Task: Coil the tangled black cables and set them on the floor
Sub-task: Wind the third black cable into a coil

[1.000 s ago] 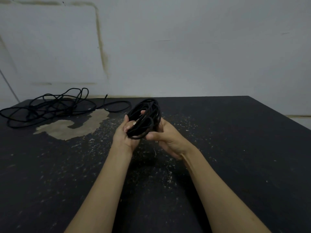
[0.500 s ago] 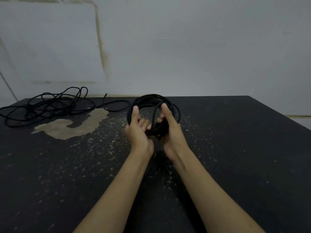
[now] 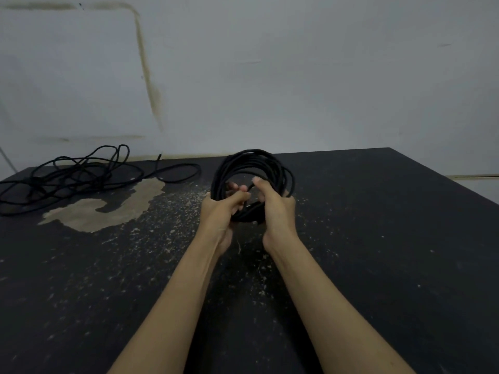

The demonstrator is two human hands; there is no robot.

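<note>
Coiled cable (image 3: 252,163) held upright above the dark surface (image 3: 378,238).
We see left hand (image 3: 220,211) and right hand (image 3: 275,209) clasping its lower bundle; no legible markings; tangled cable (image 3: 73,174) lies far-left.

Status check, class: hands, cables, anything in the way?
Left hand and right hand both shut on the coil, held upright. Tangled cable lies loose, far left. Nothing in the way.
</note>
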